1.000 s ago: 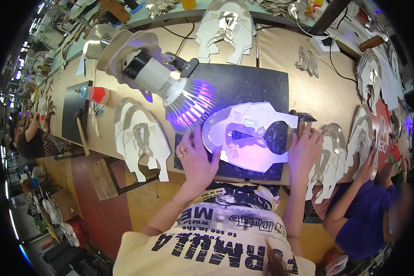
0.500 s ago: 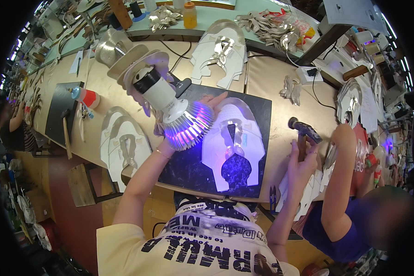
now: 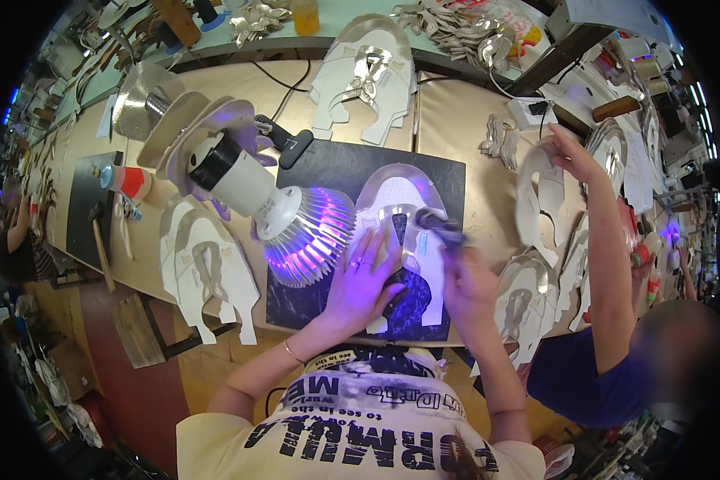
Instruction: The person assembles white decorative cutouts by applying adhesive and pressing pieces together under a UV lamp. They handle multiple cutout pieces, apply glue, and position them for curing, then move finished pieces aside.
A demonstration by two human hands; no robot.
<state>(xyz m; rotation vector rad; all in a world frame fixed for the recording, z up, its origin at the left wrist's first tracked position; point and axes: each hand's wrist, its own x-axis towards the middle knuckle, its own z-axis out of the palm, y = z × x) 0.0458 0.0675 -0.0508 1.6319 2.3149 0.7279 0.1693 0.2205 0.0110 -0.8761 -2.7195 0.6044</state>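
Observation:
A white shoe-upper piece (image 3: 396, 204) with a dark insert lies on a black mat (image 3: 328, 172) under violet light. My left hand (image 3: 364, 276) presses flat on the piece's left side, fingers spread, a ring on one finger. My right hand (image 3: 468, 284) grips a dark hammer-like tool (image 3: 438, 224) whose head rests over the middle of the piece.
A big lamp (image 3: 284, 216) glowing violet hangs just left of my left hand. Stacks of white cut pieces (image 3: 208, 268) lie left, more (image 3: 364, 76) at the back and right. A person in a purple top (image 3: 576, 376) at my right lifts a piece (image 3: 536, 192).
My right hand has brought the tool from the mat's right edge over onto the piece. My left hand has slid down onto the piece's left side. The person at my right has raised a piece.

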